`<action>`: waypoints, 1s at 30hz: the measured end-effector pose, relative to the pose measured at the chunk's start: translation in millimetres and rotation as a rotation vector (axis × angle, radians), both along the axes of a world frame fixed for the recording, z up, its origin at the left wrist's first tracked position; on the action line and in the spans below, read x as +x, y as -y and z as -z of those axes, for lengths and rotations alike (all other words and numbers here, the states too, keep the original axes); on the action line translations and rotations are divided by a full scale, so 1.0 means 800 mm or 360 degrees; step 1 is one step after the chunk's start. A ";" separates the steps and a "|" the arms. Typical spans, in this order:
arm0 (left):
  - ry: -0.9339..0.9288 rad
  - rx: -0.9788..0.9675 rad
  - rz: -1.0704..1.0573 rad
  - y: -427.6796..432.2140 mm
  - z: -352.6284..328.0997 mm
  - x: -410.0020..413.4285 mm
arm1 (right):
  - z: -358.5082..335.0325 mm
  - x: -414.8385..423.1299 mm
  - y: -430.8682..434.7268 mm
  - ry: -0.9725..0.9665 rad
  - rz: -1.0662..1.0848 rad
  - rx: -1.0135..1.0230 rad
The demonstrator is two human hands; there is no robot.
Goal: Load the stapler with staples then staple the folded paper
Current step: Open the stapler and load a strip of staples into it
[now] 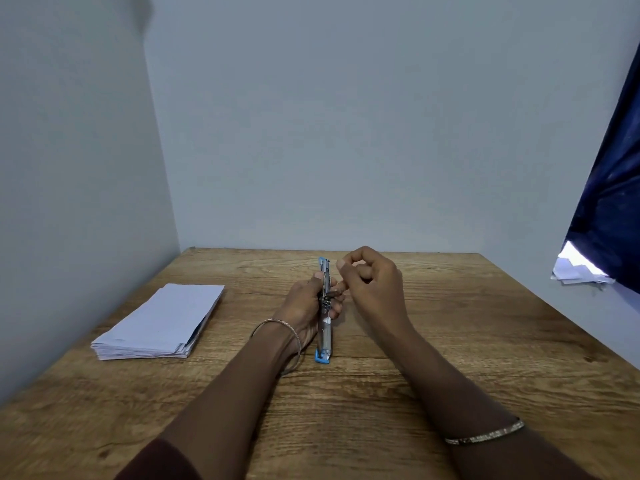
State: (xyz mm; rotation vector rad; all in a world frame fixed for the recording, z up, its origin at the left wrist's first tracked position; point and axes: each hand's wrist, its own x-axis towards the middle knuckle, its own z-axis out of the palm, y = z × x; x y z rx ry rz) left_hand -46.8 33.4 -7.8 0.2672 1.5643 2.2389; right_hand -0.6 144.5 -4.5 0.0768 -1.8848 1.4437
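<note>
The left hand (pixel 304 306) is gripping the blue stapler (pixel 324 336) mid-body — it is lying lengthwise, opened, at the centre of the table (pixel 450 323). Just beyond, the right hand (pixel 374 282) is curling, 1 fingertip touching the stapler; whether it is pinching anything cannot be told. Folded paper (pixel 162 323) is lying well left.

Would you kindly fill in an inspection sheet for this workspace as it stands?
Surface: wooden table, grain visible.
Job's things: stapler opened out long, mid-table; stack of folded paper at left, untouched.
Clutter: loose white papers at far right, below the cloth.
Hands: left hand grips the stapler; right hand curled beside it, contents too small to tell.
Cables: nothing seen.
Surroundings: pale walls; dark blue cloth at right.
</note>
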 end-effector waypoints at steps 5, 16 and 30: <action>-0.0059 -0.0004 0.0069 0.000 -0.001 0.003 | 0.005 -0.010 -0.017 0.0211 -0.0005 -0.0215; -0.0721 -0.0206 0.0065 0.001 0.004 0.001 | -0.006 -0.012 -0.025 0.0423 -0.0389 -0.0604; -0.0623 -0.0006 0.0043 0.001 -0.003 0.004 | -0.006 -0.005 -0.012 0.0159 -0.0041 -0.0069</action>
